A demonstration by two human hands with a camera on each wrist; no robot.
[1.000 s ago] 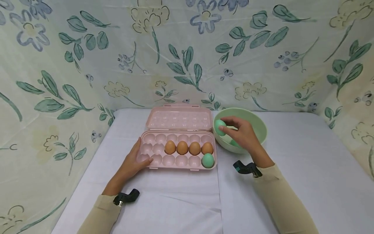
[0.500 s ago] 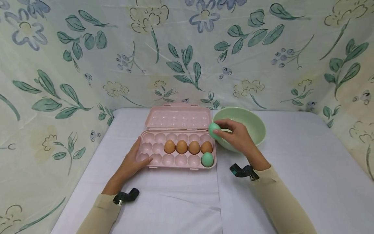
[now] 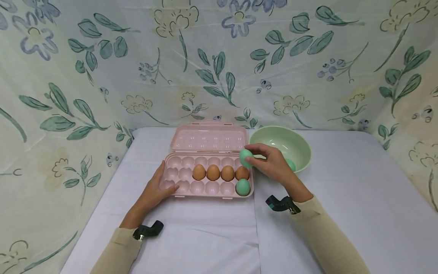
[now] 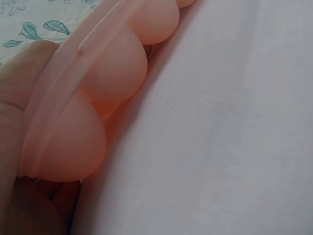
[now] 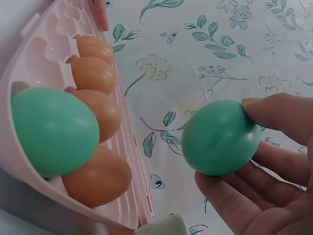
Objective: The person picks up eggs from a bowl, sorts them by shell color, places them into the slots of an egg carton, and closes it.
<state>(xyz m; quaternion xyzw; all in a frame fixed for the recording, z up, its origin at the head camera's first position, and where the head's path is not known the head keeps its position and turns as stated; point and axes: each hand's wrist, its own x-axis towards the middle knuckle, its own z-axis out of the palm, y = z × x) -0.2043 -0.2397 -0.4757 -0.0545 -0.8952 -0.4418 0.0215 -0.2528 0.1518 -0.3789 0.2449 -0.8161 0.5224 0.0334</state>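
Note:
My right hand (image 3: pixel 271 163) pinches a green egg (image 3: pixel 245 158) between thumb and fingertips, over the back right corner of a pink egg carton (image 3: pixel 204 196). The right wrist view shows that held egg (image 5: pixel 220 138) apart from the carton's other eggs. Several brown eggs (image 3: pixel 213 172) sit in the middle row, reaching to the right end. Another green egg (image 3: pixel 243 187) fills the front right cup. My left hand (image 3: pixel 154 190) grips the carton's left end, thumb over the front rim; in the left wrist view the carton's rounded cups (image 4: pixel 115 63) show from outside.
The carton's lid (image 3: pixel 209 137) lies open toward the back. Beside it on the right stands a light green bowl (image 3: pixel 301 146), with a green egg (image 3: pixel 291 164) partly visible inside behind my right hand. A white cloth (image 3: pixel 212 236) covers the table, and a floral curtain (image 3: pixel 205 57) hangs behind.
My right hand has carried the green egg left and toward me, from over the bowl to over the carton's back right corner. The left hand keeps its place on the carton.

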